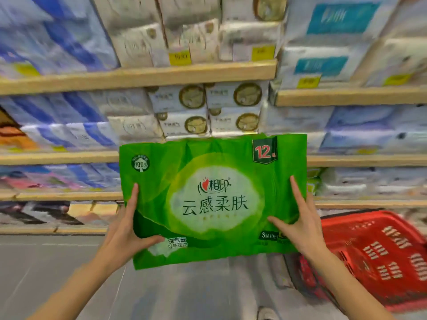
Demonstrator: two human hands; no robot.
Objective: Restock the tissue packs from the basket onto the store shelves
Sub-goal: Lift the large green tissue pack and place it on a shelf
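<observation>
A large green tissue pack (212,195) with white lettering and a "12" badge is held up in front of the shelves, its printed face toward me. My left hand (126,229) grips its lower left edge, thumb on the front. My right hand (298,225) grips its lower right edge with fingers spread on the face. The red plastic basket (379,255) stands on the floor at the lower right, partly hidden by my right arm. What the basket holds cannot be made out.
Wooden store shelves (161,75) rise in several tiers ahead, packed with white, blue and beige tissue packs (233,112) and yellow price tags (179,57). Grey floor (184,292) lies below. The background is motion-blurred.
</observation>
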